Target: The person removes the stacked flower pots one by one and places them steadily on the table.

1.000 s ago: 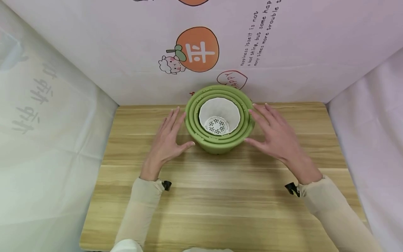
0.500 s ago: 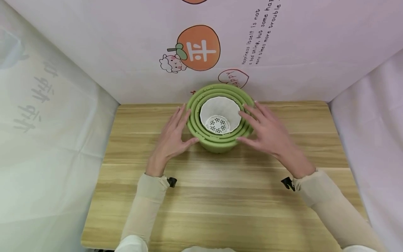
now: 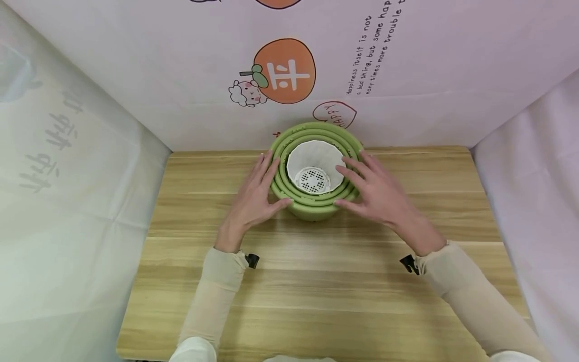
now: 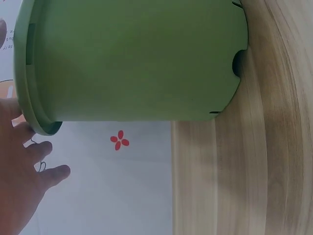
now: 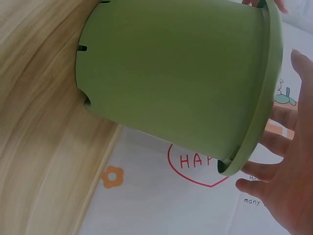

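Observation:
A nested stack of green plant pots (image 3: 313,211) stands upright on the table, at its back edge. Inside it sits a white pot (image 3: 309,153) with a perforated bottom. My left hand (image 3: 253,201), fingers spread, lies along the left rim with its thumb at the front. Opposite it, my right hand (image 3: 380,193) spreads over the right rim, two fingers overlapping the white pot in the head view. Both wrist views show the outermost green pot (image 4: 137,58) side-on, notched near its base. Fingers of the right hand (image 5: 288,171) reach past the rim there.
The wooden table (image 3: 316,301) extends in front of the pots and to both sides. A printed white backdrop (image 3: 203,60) rises right behind them. White cloth hangs along the left side (image 3: 81,201) and the right side (image 3: 534,176).
Both hands have moved inward, from beside the pots to over their rims. The right fingers now reach farther across toward the white pot. The pots have stayed in place.

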Demonstrator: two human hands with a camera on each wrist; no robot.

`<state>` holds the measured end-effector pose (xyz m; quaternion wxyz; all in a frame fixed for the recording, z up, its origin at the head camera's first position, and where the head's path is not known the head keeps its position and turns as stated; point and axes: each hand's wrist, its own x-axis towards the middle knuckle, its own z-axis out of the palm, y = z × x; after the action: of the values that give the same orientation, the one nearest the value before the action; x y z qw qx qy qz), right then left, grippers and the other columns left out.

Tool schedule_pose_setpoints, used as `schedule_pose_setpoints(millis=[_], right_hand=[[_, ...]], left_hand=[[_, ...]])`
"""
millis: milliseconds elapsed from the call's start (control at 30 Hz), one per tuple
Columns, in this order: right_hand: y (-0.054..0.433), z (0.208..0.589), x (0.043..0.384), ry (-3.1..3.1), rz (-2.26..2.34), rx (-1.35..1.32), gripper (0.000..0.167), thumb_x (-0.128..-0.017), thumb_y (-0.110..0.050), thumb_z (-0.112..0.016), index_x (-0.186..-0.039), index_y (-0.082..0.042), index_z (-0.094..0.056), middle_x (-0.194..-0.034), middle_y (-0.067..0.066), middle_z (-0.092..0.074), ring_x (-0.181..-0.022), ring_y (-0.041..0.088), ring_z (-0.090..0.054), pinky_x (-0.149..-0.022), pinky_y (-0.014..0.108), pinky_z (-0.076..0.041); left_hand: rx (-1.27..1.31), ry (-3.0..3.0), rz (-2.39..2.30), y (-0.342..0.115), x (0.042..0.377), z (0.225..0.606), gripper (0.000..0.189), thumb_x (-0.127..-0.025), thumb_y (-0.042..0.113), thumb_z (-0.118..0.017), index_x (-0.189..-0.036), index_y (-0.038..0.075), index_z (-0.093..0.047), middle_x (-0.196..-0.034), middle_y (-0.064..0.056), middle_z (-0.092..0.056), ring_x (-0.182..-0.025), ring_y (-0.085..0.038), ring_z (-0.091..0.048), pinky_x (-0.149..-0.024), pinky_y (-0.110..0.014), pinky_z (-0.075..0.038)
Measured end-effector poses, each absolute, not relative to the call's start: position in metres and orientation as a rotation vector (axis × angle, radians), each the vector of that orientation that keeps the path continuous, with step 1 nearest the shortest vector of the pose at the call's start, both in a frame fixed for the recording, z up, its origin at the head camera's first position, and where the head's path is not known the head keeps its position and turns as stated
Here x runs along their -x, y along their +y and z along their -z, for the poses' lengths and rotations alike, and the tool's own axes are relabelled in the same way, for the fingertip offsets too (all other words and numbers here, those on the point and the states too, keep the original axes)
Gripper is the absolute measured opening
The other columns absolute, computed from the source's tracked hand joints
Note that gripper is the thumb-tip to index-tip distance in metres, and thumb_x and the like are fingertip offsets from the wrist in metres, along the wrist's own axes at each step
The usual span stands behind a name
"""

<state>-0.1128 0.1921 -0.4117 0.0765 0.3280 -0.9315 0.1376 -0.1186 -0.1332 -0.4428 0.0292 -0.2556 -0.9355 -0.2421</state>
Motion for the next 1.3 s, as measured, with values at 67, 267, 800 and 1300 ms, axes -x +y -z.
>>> schedule_pose_setpoints(millis=[67, 267, 800, 1300], right_hand=[[0.191, 0.414, 0.113, -2.800, -0.417, -0.994, 0.080, -0.086, -0.063, -0.061, -0.146, -0.012, -0.048, -0.152, 0.017, -0.043, -0.143, 0.049, -0.024, -0.120, 0.055, -0.017], [0.189, 0.419, 0.116, -2.823, -0.415, -0.993, 0.079, -0.087, -0.064, -0.061, -0.146, -0.013, -0.049, -0.150, 0.017, -0.045, -0.143, 0.051, -0.023, -0.121, 0.056, -0.012], [0.181, 0.416, 0.124, -2.890, -0.388, -1.016, 0.074, -0.089, -0.067, -0.055, -0.139, -0.013, -0.058, -0.148, 0.014, -0.048, -0.143, 0.054, -0.021, -0.115, 0.068, -0.011], [0.174, 0.412, 0.127, -3.008, -0.267, -1.029, 0.071, -0.092, -0.072, -0.041, -0.129, -0.018, -0.067, -0.145, 0.007, -0.054, -0.145, 0.052, -0.014, -0.115, 0.070, -0.003]], left_hand=[[0.786, -2.890, 0.764, -0.132, 0.120, 0.444, 0.106, -0.085, 0.084, -0.030, -0.160, 0.012, -0.010, -0.167, -0.006, 0.004, -0.153, -0.029, 0.001, -0.120, -0.054, -0.015], [0.742, -2.897, 0.839, -0.129, 0.126, 0.448, 0.101, -0.086, 0.080, -0.039, -0.160, 0.015, -0.015, -0.165, 0.006, 0.017, -0.152, -0.023, 0.003, -0.118, -0.058, -0.018], [0.648, -2.858, 1.028, -0.119, 0.143, 0.454, 0.096, -0.085, 0.064, -0.063, -0.159, 0.019, -0.023, -0.164, 0.017, 0.013, -0.151, -0.027, -0.013, -0.110, -0.061, -0.033], [0.645, -2.685, 1.172, -0.117, 0.145, 0.465, 0.090, -0.082, 0.049, -0.071, -0.155, 0.011, -0.034, -0.167, -0.002, -0.009, -0.151, -0.015, -0.010, -0.111, -0.055, -0.036]])
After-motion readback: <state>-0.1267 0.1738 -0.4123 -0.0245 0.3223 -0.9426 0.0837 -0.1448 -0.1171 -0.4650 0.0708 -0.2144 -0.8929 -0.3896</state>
